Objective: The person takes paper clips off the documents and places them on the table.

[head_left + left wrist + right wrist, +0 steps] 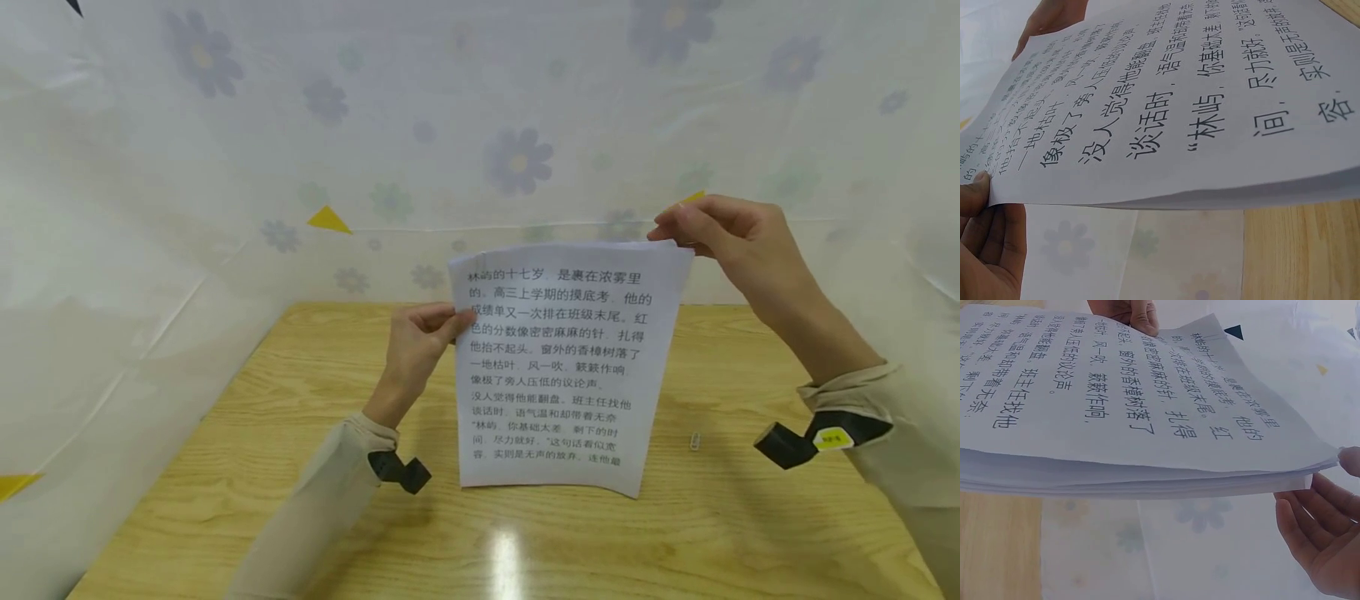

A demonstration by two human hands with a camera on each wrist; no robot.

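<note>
Pinching the paper stack [562, 367] upright on the worktop [315, 467]: my left hand [416, 346] at its side edge, right hand [731, 237] at its top corner.

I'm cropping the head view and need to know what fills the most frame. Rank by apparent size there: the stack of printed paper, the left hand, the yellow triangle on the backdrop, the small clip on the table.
1. stack of printed paper
2. left hand
3. yellow triangle
4. small clip

The paper is nearer the camera than the triangle, so this ranks appearance only.
</note>
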